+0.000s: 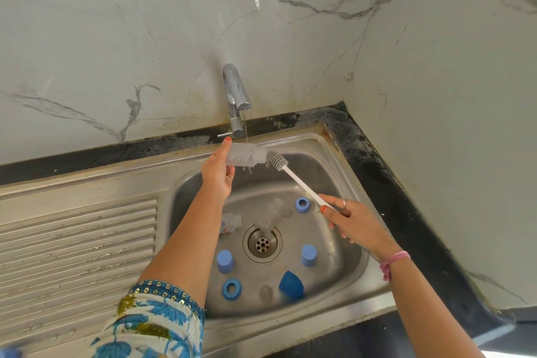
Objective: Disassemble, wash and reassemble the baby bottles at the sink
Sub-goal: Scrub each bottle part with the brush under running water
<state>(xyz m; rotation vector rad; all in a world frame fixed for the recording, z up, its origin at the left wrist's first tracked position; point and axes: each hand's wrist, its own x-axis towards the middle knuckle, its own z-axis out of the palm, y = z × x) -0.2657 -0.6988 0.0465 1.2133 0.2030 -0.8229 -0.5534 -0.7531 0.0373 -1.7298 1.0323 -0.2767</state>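
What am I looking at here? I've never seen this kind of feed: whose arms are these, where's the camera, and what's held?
There is no machine: these are a person's bare arms, filmed by one wide-angle camera worn on their head, looking down at a steel sink. The left hand holds a clear bottle sideways under a thin trickle from the tap. The right hand grips a white brush, its bristles at the bottle's mouth. In the basin lie blue rings, blue caps, a darker blue cap and some clear parts near the drain, too blurred to name.
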